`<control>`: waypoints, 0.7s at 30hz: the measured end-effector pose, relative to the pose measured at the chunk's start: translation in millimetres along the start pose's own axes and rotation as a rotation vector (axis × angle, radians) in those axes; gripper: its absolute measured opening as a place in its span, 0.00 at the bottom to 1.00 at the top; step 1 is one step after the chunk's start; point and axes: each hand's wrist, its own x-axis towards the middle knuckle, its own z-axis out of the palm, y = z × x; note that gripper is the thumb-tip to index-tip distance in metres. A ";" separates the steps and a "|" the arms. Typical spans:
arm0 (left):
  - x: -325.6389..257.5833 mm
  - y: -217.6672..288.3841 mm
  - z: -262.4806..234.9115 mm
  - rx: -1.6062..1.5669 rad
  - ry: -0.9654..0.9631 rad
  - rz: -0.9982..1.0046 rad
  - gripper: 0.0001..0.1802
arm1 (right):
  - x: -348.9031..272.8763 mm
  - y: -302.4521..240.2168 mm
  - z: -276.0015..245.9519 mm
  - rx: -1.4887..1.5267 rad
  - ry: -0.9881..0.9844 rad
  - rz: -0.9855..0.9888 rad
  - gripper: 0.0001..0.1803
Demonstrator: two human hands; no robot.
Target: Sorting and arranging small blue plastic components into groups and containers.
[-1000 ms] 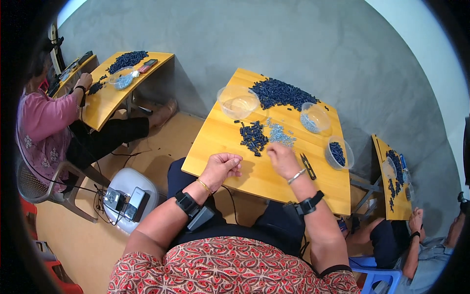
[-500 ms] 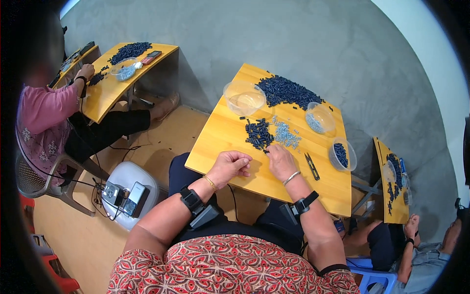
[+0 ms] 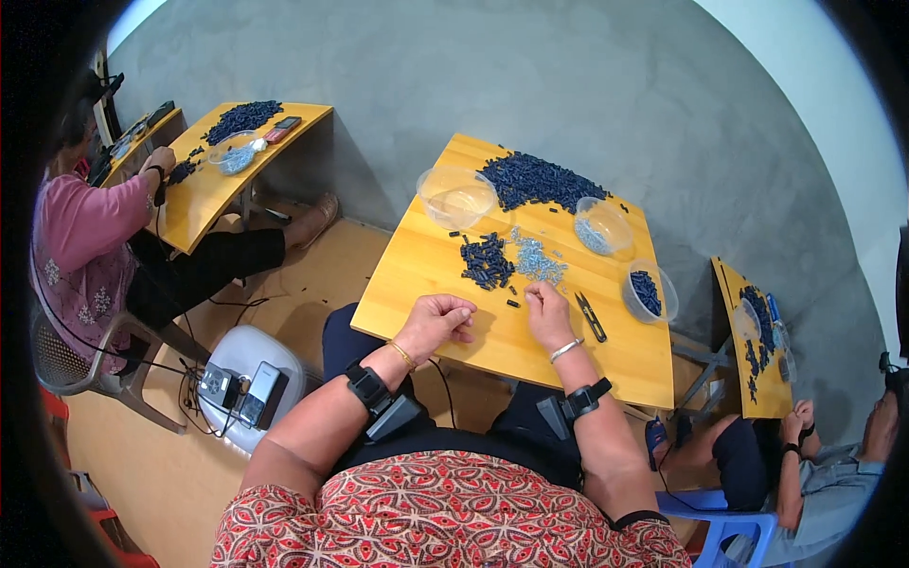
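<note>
My left hand [image 3: 437,324] is held over the near left of the yellow wooden table [image 3: 402,293], thumb and fingers pinched together. Whatever it may grip is too small to make out. My right hand [image 3: 548,317] has its fingers curled closed just on the near side of a small pile of pale blue pieces [image 3: 538,261]; its fingertips hide anything inside. Left of that lies a small heap of dark blue cylindrical pieces [image 3: 486,261], with one loose dark piece [image 3: 512,304] between my hands. Black thread snips [image 3: 591,317] lie right of my right hand.
At the table's back is a large dark blue pile [image 3: 540,180]. A clear bowl [image 3: 456,197] stands left of it. On the right are a bowl of pale pieces [image 3: 602,227] and a tub of dark pieces [image 3: 650,292]. People work at tables on both sides.
My right hand has drawn away from the dark heap to below the pale pieces, uncovering loose dark pieces. My left hand stays pinched in about the same place. The view has shifted slightly.
</note>
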 end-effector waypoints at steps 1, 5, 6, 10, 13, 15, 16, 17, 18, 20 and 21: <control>0.4 0.2 -0.9 0.001 0.001 -0.002 0.07 | -1.9 -5.5 -0.7 0.001 -0.001 0.002 0.04; 1.2 1.0 1.1 0.031 -0.003 -0.003 0.07 | -6.8 -16.3 4.1 -0.155 -0.129 -0.105 0.03; 1.7 2.3 3.2 0.047 0.000 0.003 0.07 | -6.8 -13.4 4.4 -0.272 -0.115 -0.214 0.03; 0.3 0.5 5.3 0.056 0.002 0.015 0.07 | -9.3 -13.1 1.4 -0.258 -0.161 -0.162 0.02; -4.5 6.5 9.7 0.122 -0.010 -0.028 0.09 | -17.1 -30.1 1.1 -0.148 -0.168 -0.058 0.02; -5.3 6.6 9.7 -0.055 -0.115 -0.136 0.10 | -22.1 -57.1 1.6 0.049 -0.165 -0.234 0.04; -4.6 5.6 9.8 -0.055 -0.124 -0.139 0.10 | -22.8 -61.9 2.9 0.043 -0.159 -0.229 0.04; -4.1 5.0 9.4 -0.065 -0.111 -0.136 0.10 | -22.6 -65.8 4.4 0.095 -0.163 -0.207 0.05; -3.3 4.7 9.6 -0.076 -0.097 -0.133 0.10 | -22.5 -69.2 5.2 0.148 -0.168 -0.185 0.07; -1.6 4.8 10.9 -0.067 -0.108 -0.133 0.09 | -25.5 -77.8 6.4 0.154 -0.167 -0.214 0.08; -1.2 4.7 11.0 -0.060 -0.112 -0.131 0.08 | -26.6 -79.6 6.2 0.163 -0.171 -0.244 0.08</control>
